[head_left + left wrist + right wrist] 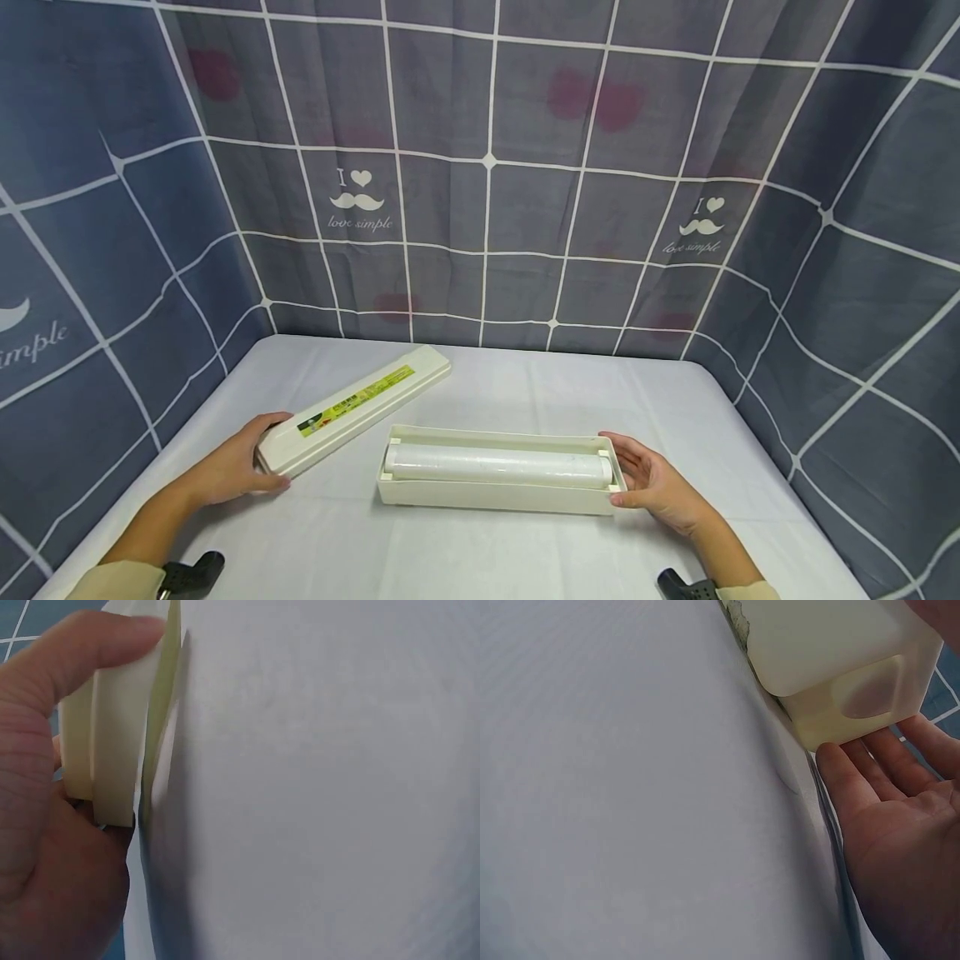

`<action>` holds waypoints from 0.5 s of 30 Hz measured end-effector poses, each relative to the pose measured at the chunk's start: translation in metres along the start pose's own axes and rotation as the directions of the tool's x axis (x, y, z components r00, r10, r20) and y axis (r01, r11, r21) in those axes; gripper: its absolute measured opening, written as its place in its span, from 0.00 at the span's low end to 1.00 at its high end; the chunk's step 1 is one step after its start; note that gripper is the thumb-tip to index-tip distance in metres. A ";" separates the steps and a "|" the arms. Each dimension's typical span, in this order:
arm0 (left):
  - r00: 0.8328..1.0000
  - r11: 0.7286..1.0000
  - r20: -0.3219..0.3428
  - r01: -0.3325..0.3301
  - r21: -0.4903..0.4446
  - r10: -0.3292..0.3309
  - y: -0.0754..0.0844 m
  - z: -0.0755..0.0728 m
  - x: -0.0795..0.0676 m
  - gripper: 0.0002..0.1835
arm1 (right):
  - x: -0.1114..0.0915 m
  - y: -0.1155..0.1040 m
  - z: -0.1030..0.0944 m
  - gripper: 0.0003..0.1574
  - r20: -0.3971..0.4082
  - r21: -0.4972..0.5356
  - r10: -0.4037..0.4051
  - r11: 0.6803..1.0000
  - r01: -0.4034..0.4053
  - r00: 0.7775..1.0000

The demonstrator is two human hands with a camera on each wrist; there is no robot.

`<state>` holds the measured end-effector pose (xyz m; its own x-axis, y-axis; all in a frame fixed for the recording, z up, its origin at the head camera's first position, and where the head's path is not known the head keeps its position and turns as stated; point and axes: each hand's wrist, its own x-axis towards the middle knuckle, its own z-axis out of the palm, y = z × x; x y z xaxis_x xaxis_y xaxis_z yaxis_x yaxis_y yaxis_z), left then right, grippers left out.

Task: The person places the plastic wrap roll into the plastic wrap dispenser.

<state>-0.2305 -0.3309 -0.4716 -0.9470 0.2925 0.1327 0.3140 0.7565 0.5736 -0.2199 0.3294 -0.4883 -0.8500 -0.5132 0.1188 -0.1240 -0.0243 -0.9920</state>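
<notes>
A cream plastic lid (352,429) with a green and yellow label (375,392) lies slanted on the left of the table. My left hand (232,462) grips its near end, thumb on one long side and fingers on the other. Right of the lid sits a matching open cling film box (498,497), lengthwise. Inside rests a white roll of cling film (498,465). My right hand (660,487) holds the box's right end between thumb and fingers. In the right wrist view, the box's end (817,645) has a rounded opening, with fingertips right at its edge.
A white cloth covers the table (510,554). Dark checked curtains (442,200) stand behind it and along both sides. A black wrist device (193,575) sits on the left forearm, another black device (686,586) on the right.
</notes>
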 end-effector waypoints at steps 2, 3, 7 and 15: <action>1.000 1.000 -0.014 -0.009 -0.003 0.009 0.000 0.000 0.001 0.56 | 0.000 0.000 0.000 0.60 -0.003 0.002 0.005 1.000 -0.005 1.000; 1.000 1.000 -0.023 -0.014 0.002 0.014 -0.001 0.000 0.002 0.56 | 0.000 0.000 0.000 0.60 -0.001 0.004 0.004 1.000 -0.004 1.000; 0.999 1.000 -0.045 -0.017 0.021 0.018 0.000 -0.001 0.004 0.56 | 0.000 0.000 0.000 0.60 0.000 0.005 0.003 1.000 -0.003 1.000; 0.997 0.999 -0.067 -0.036 0.027 0.038 0.002 -0.002 0.004 0.55 | 0.001 -0.001 0.001 0.61 -0.009 -0.011 0.010 1.000 -0.010 1.000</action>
<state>-0.2336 -0.3294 -0.4686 -0.9370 0.2810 0.2078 0.3494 0.7611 0.5465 -0.2196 0.3281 -0.4874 -0.8559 -0.5053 0.1097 -0.1215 -0.0097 -0.9925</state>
